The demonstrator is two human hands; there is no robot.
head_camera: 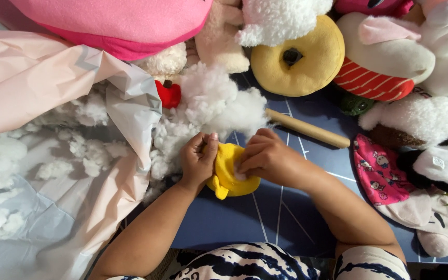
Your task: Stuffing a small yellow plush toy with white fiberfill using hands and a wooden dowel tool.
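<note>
Dark blue surface (286, 218) with thin white lines. Wooden rod (307, 128) lies diagonally on it, near centre. Left: crumpled pale pink plastic bag (37, 83), open, loose white tufts inside. Top left: large pink cushion (115, 21). Below it, cream plush (168, 61) with small red apple (168, 94) touching it. Top centre: round yellow plush ring (299, 57), dark centre. To its right: white plush with red striped band (382, 62). Right edge: fluffy white plush (421, 116); pink printed fabric piece (377, 171); white plush with dark ears (442, 166).
</note>
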